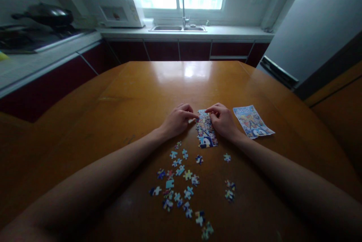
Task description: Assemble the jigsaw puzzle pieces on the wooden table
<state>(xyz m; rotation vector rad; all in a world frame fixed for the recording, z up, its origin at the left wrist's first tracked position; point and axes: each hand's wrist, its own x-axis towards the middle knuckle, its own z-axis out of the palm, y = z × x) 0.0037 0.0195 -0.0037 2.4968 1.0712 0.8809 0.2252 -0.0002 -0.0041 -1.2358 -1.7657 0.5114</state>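
Observation:
A partly assembled jigsaw puzzle lies on the wooden table between my hands, a blue cartoon dog's face at its near end. My left hand is at its left edge, index finger reaching the border and the other fingers curled; whatever the fingertips pinch is too small to make out. My right hand rests against the upper right side, index finger on the top edge and thumb bent beside it. Several loose jigsaw pieces are scattered nearer me. A few more pieces lie below my right forearm.
Right of my right hand lies a creased picture sheet with a similar cartoon. Beyond the wooden table are a counter with a sink and faucet. A wok sits on the stove at left; a fridge stands at right.

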